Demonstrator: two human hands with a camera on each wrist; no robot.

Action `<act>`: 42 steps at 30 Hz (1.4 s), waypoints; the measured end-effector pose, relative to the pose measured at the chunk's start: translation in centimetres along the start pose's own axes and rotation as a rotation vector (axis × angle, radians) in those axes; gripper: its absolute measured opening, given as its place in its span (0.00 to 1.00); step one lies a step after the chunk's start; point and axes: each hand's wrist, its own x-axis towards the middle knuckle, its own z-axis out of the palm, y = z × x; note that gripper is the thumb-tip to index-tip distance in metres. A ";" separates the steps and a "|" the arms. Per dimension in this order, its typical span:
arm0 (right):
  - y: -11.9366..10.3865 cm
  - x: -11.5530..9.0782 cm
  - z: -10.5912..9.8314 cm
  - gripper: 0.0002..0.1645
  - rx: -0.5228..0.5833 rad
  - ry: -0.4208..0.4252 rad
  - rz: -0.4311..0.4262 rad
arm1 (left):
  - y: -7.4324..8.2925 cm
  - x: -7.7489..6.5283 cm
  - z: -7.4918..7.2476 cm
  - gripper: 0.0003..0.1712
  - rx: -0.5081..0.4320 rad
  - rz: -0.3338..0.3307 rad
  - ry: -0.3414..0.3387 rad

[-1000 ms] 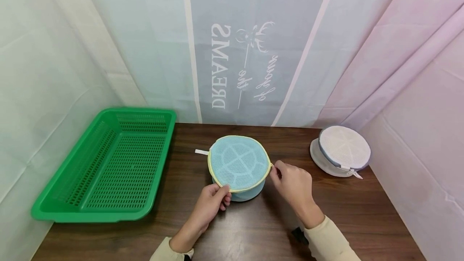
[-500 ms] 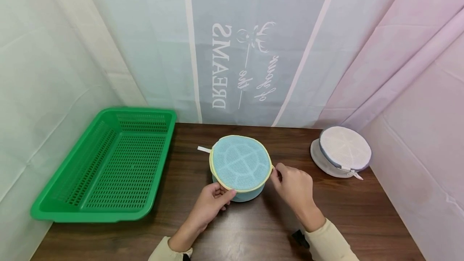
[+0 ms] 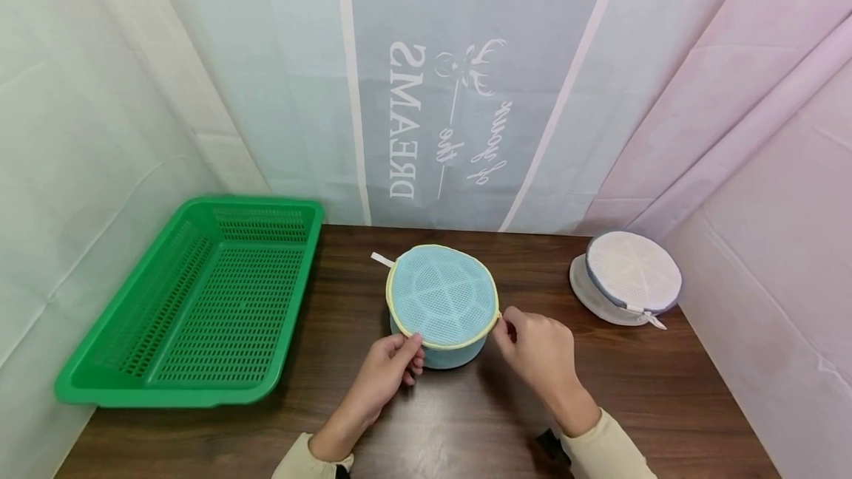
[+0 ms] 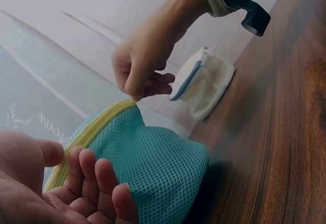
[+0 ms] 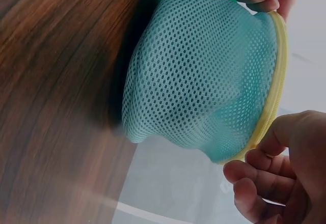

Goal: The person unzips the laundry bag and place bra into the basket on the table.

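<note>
Both hands pinch a blue mesh bag's yellow rim

A green plastic basket (image 3: 166,395) sits along the left edge of the wooden surface (image 3: 452,427), reaching back to its far left corner. To its right, the left hand (image 3: 384,372) has thumb and fingertip closed on the near side of the yellow zipper rim (image 5: 278,76), the other fingers loosely bent. The light-blue round mesh bag (image 3: 442,294) stands upright in front of the middle of the far edge, its white tag (image 3: 382,260) sticking out at the back left. The right hand (image 3: 541,350) pinches the rim's right end between thumb and curled forefinger. Well apart, a white mesh bag (image 3: 635,268) with grey-blue trim stands, top tilted, near the far right corner.
</note>
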 end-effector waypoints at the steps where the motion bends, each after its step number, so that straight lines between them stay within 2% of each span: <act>1: -0.1 0.0 -0.1 0.23 0.001 -0.003 0.003 | 0.0 0.0 0.0 0.22 -0.003 0.000 0.002; 14: -1.2 -0.7 -0.9 0.22 0.019 -0.043 0.000 | 0.1 -0.2 0.0 0.16 -0.018 -0.006 0.003; 25: -1.9 -1.3 -1.1 0.21 0.107 -0.102 0.036 | 0.2 -0.3 0.1 0.18 0.000 -0.007 -0.029; 34: -2.5 -1.6 -1.1 0.23 0.126 -0.075 0.005 | 0.2 -0.4 0.2 0.18 0.024 -0.015 -0.050; 42: -3.5 -1.8 -1.2 0.23 0.162 -0.096 -0.028 | 0.3 -0.4 0.4 0.19 0.030 -0.011 -0.056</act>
